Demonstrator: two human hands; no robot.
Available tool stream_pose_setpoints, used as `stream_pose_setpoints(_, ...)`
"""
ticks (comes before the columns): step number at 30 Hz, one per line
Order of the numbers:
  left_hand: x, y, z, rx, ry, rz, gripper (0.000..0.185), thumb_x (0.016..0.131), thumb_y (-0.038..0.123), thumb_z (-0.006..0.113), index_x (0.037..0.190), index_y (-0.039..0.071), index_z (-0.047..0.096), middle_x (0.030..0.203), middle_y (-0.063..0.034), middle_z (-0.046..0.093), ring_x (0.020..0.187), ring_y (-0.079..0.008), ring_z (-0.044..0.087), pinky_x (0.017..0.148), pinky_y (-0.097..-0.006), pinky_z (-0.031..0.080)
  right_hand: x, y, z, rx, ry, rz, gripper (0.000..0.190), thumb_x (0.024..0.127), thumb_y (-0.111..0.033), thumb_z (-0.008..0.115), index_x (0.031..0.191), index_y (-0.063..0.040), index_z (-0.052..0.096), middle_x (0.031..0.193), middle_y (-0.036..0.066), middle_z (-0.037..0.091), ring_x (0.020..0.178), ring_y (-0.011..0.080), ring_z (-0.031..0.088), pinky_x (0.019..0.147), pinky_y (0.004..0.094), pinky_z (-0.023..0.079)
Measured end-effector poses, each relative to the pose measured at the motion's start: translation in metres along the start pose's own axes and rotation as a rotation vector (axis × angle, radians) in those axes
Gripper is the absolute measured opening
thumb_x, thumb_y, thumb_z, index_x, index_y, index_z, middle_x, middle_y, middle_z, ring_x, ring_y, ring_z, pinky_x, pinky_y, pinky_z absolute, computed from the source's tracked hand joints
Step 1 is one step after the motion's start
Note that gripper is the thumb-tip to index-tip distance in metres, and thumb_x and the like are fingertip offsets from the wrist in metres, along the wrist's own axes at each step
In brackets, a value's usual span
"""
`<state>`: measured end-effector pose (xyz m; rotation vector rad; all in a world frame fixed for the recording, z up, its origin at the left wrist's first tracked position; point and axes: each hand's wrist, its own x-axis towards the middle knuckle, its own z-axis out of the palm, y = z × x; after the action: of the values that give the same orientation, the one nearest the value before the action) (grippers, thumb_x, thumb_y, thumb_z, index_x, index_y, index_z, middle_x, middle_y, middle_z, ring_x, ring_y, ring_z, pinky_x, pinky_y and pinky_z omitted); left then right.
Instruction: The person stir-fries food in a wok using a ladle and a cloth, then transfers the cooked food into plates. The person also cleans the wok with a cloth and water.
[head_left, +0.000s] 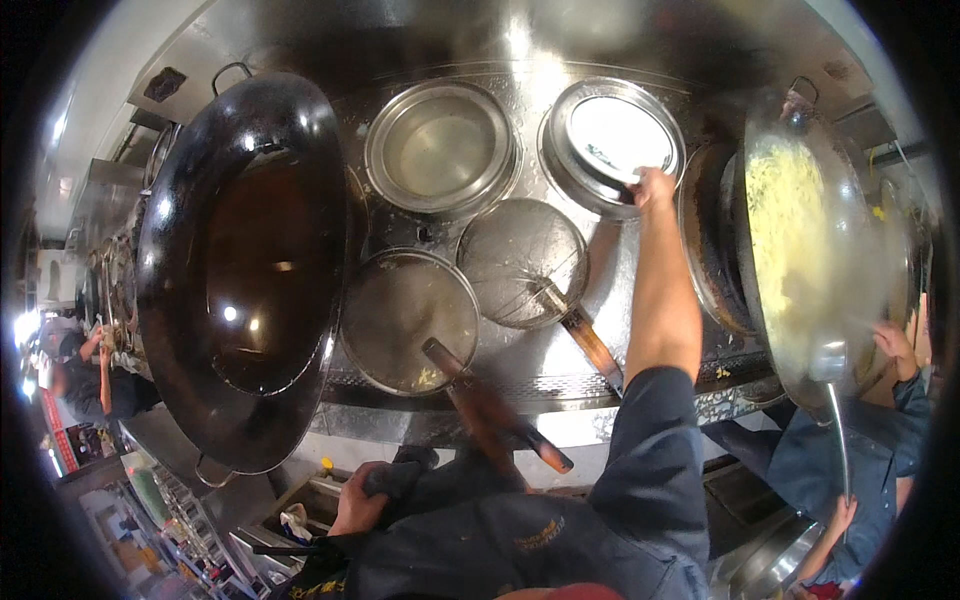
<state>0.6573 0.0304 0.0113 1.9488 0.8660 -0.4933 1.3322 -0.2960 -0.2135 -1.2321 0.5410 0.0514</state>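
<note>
My right hand (654, 187) reaches out to the far right of the steel cooktop (525, 360). Its fingers grip the near edge of a round white-bottomed bowl (619, 131) with dark specks along its side. That bowl is within the rim of a steel pot (559, 161). Close to my body, my left hand (360, 499) is closed around a bundled dark cloth (399, 478). A round mesh strainer with a wooden handle (589, 341) rests at mid-cooktop. Left of it lies a second round strainer (409, 315), its wooden handle jutting over the front edge.
A large dark wok (240, 405) holding dark liquid stands left. Behind the strainers is a steel pot (375, 150) of cloudy liquid. At right, a co-worker (847, 457) holds a long-handled ladle (838, 405) in a steaming wok (761, 315) of yellow food. Another person (101, 382) is far left.
</note>
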Motion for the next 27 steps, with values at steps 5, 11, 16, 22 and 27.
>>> stream_pose_setpoints(5, 0.062, 0.084, 0.026, -0.305, 0.030, 0.069, 0.049, 0.086, 0.007, 0.069, 0.132, -0.005, 0.058, 0.115, -0.0143, 0.070, 0.106, -0.0204, 0.067, 0.093, -0.0363, 0.056, -0.058, 0.007, 0.005, 0.193, -0.133, -0.162, 0.050, 0.097, 0.004, 0.063, 0.142, -0.011, 0.048, 0.128, 0.011, 0.065, 0.110, 0.0276, 0.068, 0.084, 0.0395, 0.061)
stream_pose_setpoints(11, 0.217, 0.217, 0.069, -0.226, 0.019, 0.399, 0.048, 0.091, 0.028, 0.079, 0.125, -0.003, 0.064, 0.107, -0.0121, 0.074, 0.093, -0.0197, 0.070, 0.085, -0.0355, 0.055, -0.167, -0.028, 0.005, 0.121, -0.147, -0.059, 0.035, 0.099, 0.004, 0.061, 0.134, 0.002, 0.056, 0.126, 0.016, 0.069, 0.109, 0.0275, 0.071, 0.091, 0.0384, 0.060)
stream_pose_setpoints(16, 0.233, 0.257, 0.089, -0.670, -0.348, 0.118, 0.050, 0.099, 0.030, 0.067, 0.138, -0.002, 0.060, 0.124, -0.0160, 0.069, 0.110, -0.0265, 0.068, 0.096, -0.0400, 0.054, -0.286, -0.037, -0.012, -0.284, -0.218, -0.107, 0.032, 0.093, -0.002, 0.065, 0.124, 0.007, 0.066, 0.107, 0.013, 0.074, 0.097, 0.0202, 0.069, 0.087, 0.0347, 0.056)
stream_pose_setpoints(22, 0.250, 0.194, 0.109, -0.622, -0.142, 0.033, 0.038, 0.097, 0.024, 0.060, 0.115, -0.007, 0.071, 0.103, -0.0121, 0.074, 0.090, -0.0231, 0.072, 0.079, -0.0376, 0.057, -0.324, -0.020, -0.031, -1.272, -0.332, -0.789, 0.070, 0.100, -0.026, 0.061, 0.158, 0.004, 0.035, 0.164, 0.032, 0.030, 0.154, 0.0386, 0.032, 0.125, 0.0505, 0.028)
stream_pose_setpoints(27, 0.237, 0.204, 0.098, -0.599, -0.271, 0.187, 0.028, 0.092, 0.018, 0.063, 0.106, -0.004, 0.075, 0.092, -0.0061, 0.073, 0.081, -0.0163, 0.068, 0.074, -0.0325, 0.053, -0.327, 0.006, 0.007, -1.534, -0.795, -0.887, 0.074, 0.108, -0.049, 0.040, 0.166, -0.006, 0.025, 0.174, 0.022, 0.013, 0.162, 0.0378, 0.007, 0.130, 0.0517, 0.005)
